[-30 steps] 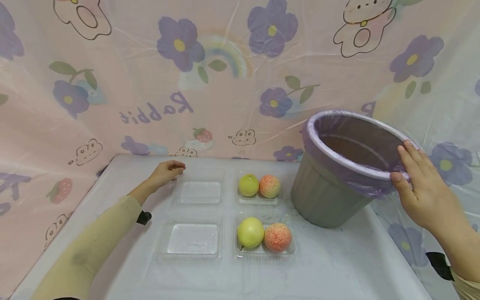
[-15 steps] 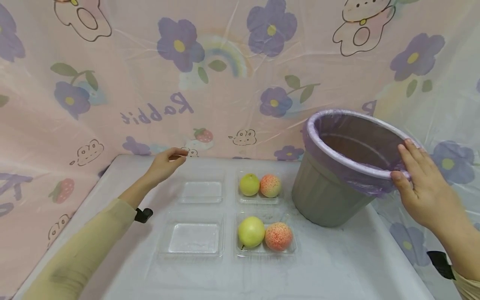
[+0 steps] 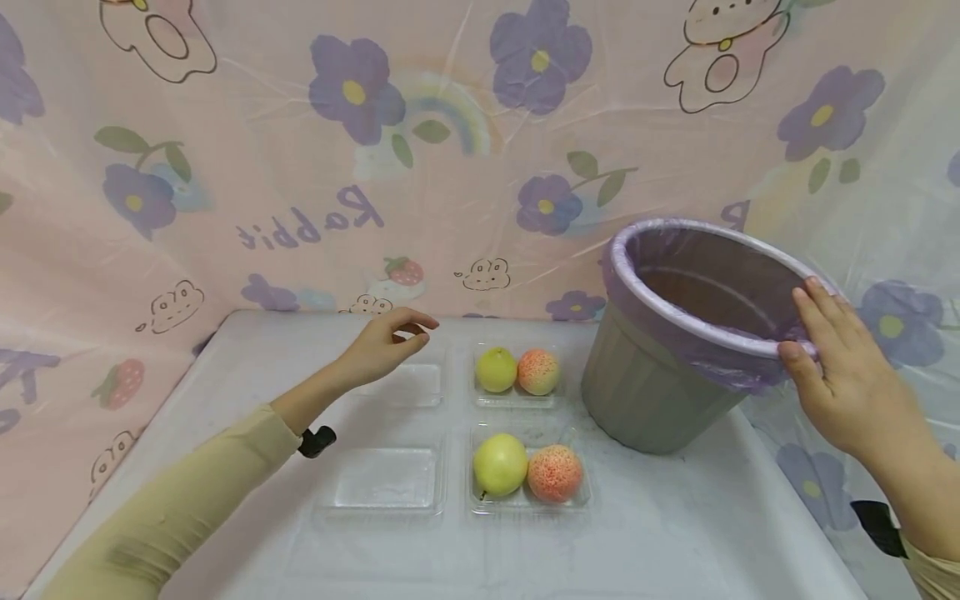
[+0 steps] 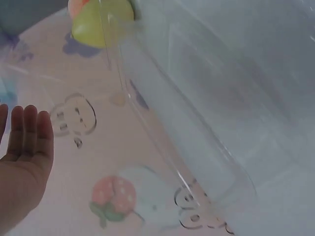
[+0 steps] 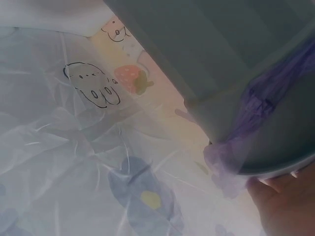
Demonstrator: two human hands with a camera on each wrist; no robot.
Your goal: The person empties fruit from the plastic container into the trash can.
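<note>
My left hand [image 3: 386, 343] is raised over the back left clear plastic container [image 3: 408, 386], fingers loosely bent and nothing between them. In the left wrist view its straightened fingers [image 4: 30, 130] show at the left edge, apart from the clear container [image 4: 187, 113]. My right hand [image 3: 858, 375] grips the rim of a grey trash can [image 3: 660, 375], which leans to the right. A purple bag [image 3: 697, 350] lines the can and folds over its rim. In the right wrist view, the right hand [image 5: 290, 201] is at the rim, partly cut off by the frame.
Another clear container [image 3: 386, 479] lies at the front left. Beside it, a container holds a yellow-green pear [image 3: 501, 464] and a speckled peach [image 3: 555, 473]. Behind that pair, another container holds a yellow-green fruit [image 3: 496, 369] and a peach [image 3: 538, 372]. A printed curtain [image 3: 442, 192] hangs behind the table.
My left hand has lifted away from the left edge of the back left container, then moved right over it. The right hand and the trash can have stayed in place.
</note>
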